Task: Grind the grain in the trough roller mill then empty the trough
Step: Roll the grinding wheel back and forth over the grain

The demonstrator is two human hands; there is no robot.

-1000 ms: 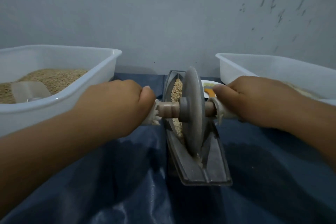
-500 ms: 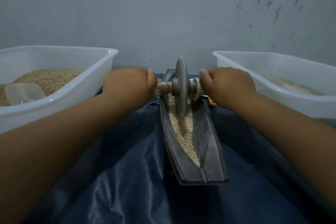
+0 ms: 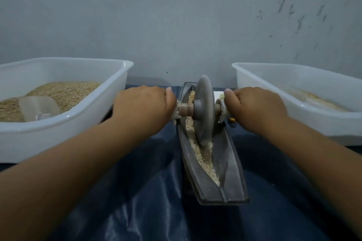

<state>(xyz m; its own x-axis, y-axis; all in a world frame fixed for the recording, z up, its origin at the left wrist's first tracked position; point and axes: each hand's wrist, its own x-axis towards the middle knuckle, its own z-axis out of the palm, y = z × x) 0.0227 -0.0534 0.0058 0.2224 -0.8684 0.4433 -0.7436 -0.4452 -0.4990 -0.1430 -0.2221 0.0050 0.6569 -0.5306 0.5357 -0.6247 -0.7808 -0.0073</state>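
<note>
Grey metal forms the trough (image 3: 225, 172), a long narrow boat-shaped channel lying lengthwise on a dark blue sheet (image 3: 137, 201), its near end pointing toward the person and its far end close to the wall (image 3: 176, 15). Standing upright in its groove, toward the far half, is the grinding wheel (image 3: 203, 109), a thin grey disc on a crosswise axle (image 3: 186, 109). Pale grain (image 3: 203, 160) lies along the channel, a strip of it running from the wheel's foot toward the near end and a little more showing beyond the wheel. The left hand (image 3: 143, 107) is curled round the axle's left handle, and the right hand (image 3: 254, 107) is curled round the right handle, both thumbs pointing inward at the wheel. Left of the trough sits a white plastic tub (image 3: 78, 121) holding a heap of brownish whole grain with a clear scoop (image 3: 39, 107) resting in it. Right of the trough sits a second white tub (image 3: 313, 121) with a thin layer of paler material on its floor. A small yellow and white object just behind the right hand is too hidden to make out.
</note>
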